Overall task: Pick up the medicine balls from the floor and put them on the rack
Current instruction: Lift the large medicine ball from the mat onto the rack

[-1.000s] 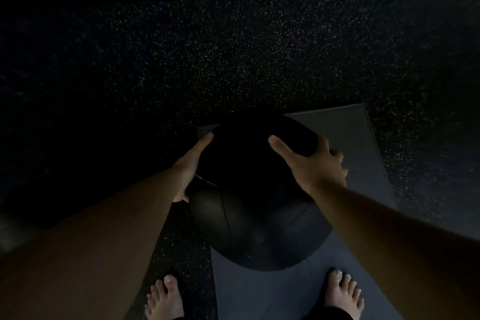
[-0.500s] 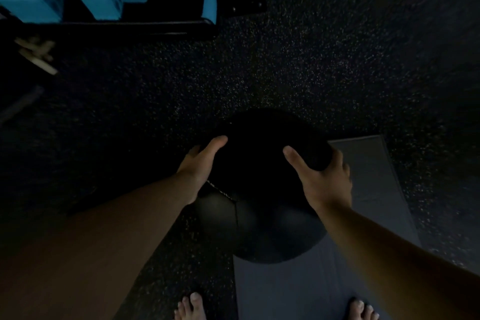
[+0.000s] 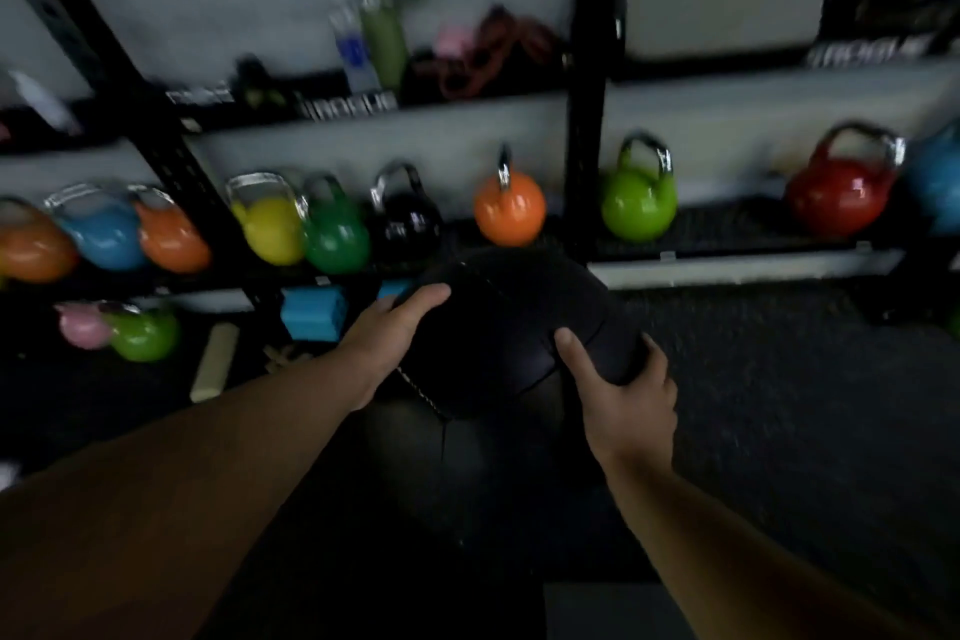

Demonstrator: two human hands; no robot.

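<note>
Head view: black medicine ball (image 3: 511, 327) clasped between left hand (image 3: 387, 343) and right hand (image 3: 621, 398), off the floor, before the rack (image 3: 589, 120). Carrying step; next, probably lifting onto a free shelf spot.

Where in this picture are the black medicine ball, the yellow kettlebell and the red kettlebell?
black medicine ball (image 3: 509, 322): head view, on its upper face between the hands.
yellow kettlebell (image 3: 270, 231): head view, on its round body.
red kettlebell (image 3: 839, 198): head view, on its round body.

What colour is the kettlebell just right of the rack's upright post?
Bright green kettlebell, with a silver handle, seen clearly in the head view.
</note>
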